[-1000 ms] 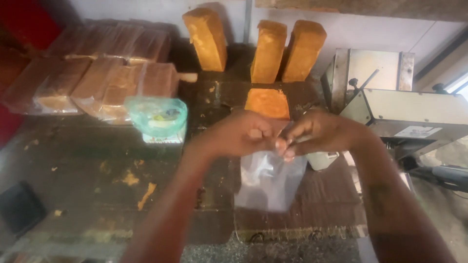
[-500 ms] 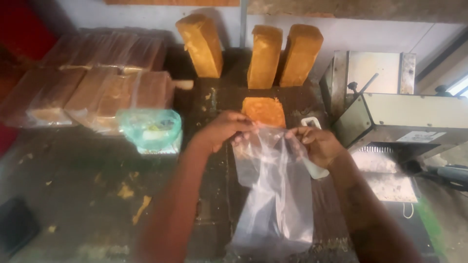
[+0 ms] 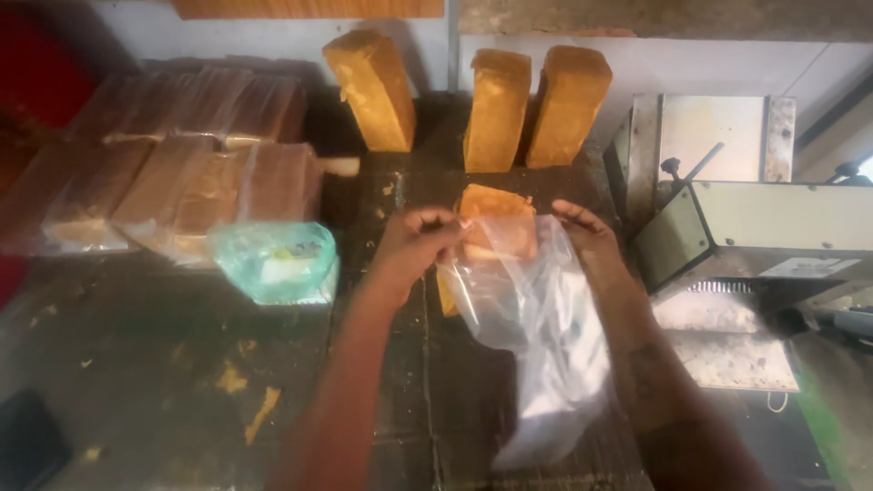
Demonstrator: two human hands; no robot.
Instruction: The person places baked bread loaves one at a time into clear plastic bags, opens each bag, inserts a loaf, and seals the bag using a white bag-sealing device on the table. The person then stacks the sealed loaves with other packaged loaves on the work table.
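Note:
My left hand (image 3: pixel 414 245) and my right hand (image 3: pixel 591 241) each pinch one side of the mouth of a clear plastic bag (image 3: pixel 546 345), holding it spread wide. The bag hangs down toward me over the dark table (image 3: pixel 164 382). Its mouth sits around the near end of a golden bread loaf (image 3: pixel 496 218) lying on the table. Three unwrapped loaves stand upright behind it: one (image 3: pixel 371 89) to the left, two (image 3: pixel 532 107) side by side to the right.
Several bagged loaves (image 3: pixel 182 173) are stacked at the back left. A green-tinted roll of plastic bags (image 3: pixel 277 262) lies left of my left hand. A metal bread slicing machine (image 3: pixel 755 227) stands at the right. Crumbs dot the table.
My hands moved apart and away from me, spreading the bag's mouth from pinched shut to wide, and brought it up to the lying loaf.

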